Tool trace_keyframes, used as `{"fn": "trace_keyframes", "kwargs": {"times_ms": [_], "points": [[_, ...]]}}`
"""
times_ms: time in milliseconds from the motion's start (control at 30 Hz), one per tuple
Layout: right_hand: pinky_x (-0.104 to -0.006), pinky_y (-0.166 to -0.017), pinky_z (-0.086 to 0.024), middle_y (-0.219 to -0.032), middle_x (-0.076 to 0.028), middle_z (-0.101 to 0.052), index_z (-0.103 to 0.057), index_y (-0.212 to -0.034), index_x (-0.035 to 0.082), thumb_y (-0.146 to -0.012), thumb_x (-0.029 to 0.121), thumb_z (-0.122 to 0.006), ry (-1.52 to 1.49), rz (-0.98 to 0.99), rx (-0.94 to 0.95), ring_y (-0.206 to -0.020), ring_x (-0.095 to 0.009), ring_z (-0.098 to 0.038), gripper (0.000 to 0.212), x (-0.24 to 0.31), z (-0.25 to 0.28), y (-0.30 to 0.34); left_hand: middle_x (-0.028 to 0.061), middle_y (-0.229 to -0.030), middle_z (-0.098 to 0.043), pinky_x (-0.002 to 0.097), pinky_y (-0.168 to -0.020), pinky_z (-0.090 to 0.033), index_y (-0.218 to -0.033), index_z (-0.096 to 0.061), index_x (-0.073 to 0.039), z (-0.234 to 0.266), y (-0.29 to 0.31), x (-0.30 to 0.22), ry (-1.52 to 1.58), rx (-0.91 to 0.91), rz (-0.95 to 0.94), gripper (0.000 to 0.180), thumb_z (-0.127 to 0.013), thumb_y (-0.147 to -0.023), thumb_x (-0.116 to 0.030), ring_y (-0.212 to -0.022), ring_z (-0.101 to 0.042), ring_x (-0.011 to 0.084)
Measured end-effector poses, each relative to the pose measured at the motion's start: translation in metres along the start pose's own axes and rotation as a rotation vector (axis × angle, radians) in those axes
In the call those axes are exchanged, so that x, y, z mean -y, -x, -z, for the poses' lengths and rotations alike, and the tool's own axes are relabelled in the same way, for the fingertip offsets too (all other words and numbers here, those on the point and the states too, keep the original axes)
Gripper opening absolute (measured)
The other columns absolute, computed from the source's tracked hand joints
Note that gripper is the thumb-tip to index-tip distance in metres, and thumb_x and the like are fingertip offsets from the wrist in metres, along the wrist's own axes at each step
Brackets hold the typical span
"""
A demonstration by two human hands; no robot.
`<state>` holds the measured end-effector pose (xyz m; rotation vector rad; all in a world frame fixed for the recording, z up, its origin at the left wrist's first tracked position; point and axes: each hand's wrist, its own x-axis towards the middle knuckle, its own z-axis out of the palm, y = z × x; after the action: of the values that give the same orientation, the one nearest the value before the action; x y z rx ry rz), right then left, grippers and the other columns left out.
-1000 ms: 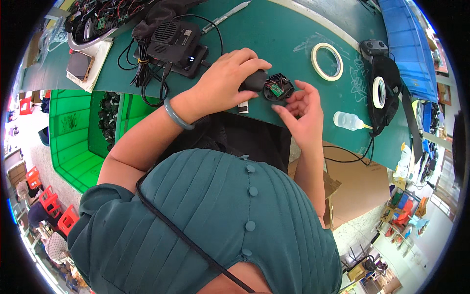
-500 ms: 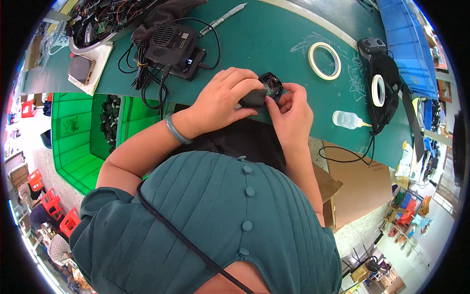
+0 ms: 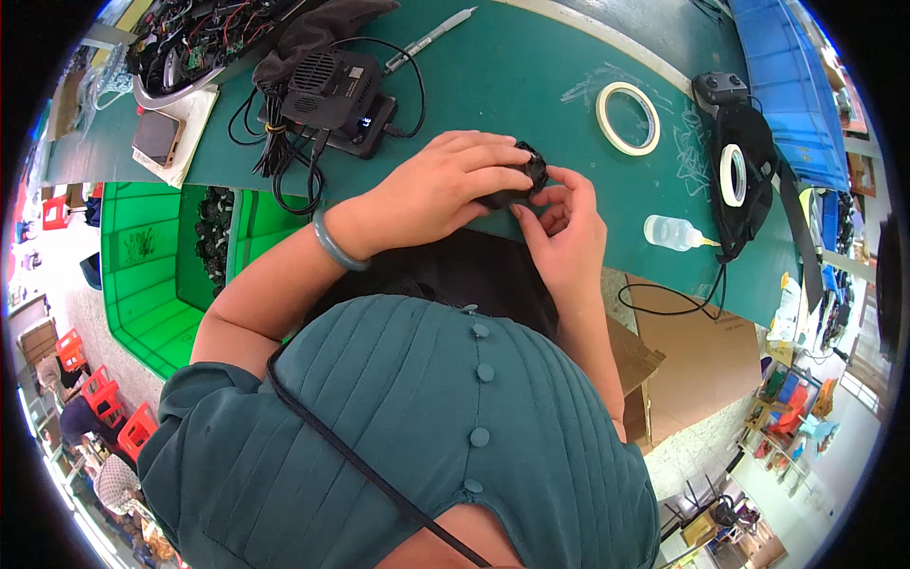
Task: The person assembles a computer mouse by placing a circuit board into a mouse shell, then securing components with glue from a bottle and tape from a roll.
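Near the front edge of the green worktable (image 3: pixel 512 76), both hands meet around a small black plastic housing (image 3: pixel 536 171). My left hand (image 3: pixel 445 185), with a bangle at its wrist, lies over its left side, fingers wrapped across the top. A dark rounded part shows below those fingers; whether it is joined to the housing I cannot tell. My right hand (image 3: pixel 572 218) grips the housing's right side between curled fingers and thumb. The left fingers hide most of the inside.
A black boxy device (image 3: pixel 332 90) with cables stands at the left, near a pen (image 3: pixel 431 40). To the right lie a tape roll (image 3: pixel 627 119), a squeeze bottle (image 3: pixel 673 232) and a black pouch (image 3: pixel 744 180). A green bin (image 3: pixel 142 275) sits below left, a cardboard box (image 3: pixel 697 360) below right.
My left hand has slid right and closed further over the black housing. The circuit board that showed inside is now covered. My right hand has hardly moved.
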<state>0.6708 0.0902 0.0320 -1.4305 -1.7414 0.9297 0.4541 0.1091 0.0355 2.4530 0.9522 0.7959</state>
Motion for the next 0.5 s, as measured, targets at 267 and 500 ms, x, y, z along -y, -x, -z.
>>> {"fn": "trace_keyframes", "kwargs": {"times_ms": [267, 500], "points": [[-0.0286, -0.055, -0.046, -0.085, -0.006, -0.064, -0.055, -0.123, 0.005, -0.076, 0.007, -0.081, 0.087, 0.026, -0.024, -0.057, -0.014, -0.055, 0.054, 0.003, -0.003, -0.001, 0.0123, -0.146, -0.048, 0.0481, -0.109, -0.039, -0.144, -0.048, -0.011, 0.009, 0.029, -0.02, 0.021, -0.146, 0.23, 0.088, -0.087, -0.065, -0.018, -0.133, -0.046, 0.0346], [-0.022, -0.058, -0.047, -0.087, -0.004, -0.063, -0.054, -0.127, 0.003, -0.084, 0.001, -0.075, -0.168, 0.077, -0.015, -0.063, -0.008, -0.055, 0.048, -0.015, 0.006, -0.001, 0.0134, -0.133, -0.056, 0.045, -0.106, -0.041, -0.139, -0.052, -0.008, 0.013, 0.041, -0.013, -0.066, -0.147, 0.267, 0.073, -0.082, -0.074, -0.022, -0.125, -0.052, 0.0338]]}}
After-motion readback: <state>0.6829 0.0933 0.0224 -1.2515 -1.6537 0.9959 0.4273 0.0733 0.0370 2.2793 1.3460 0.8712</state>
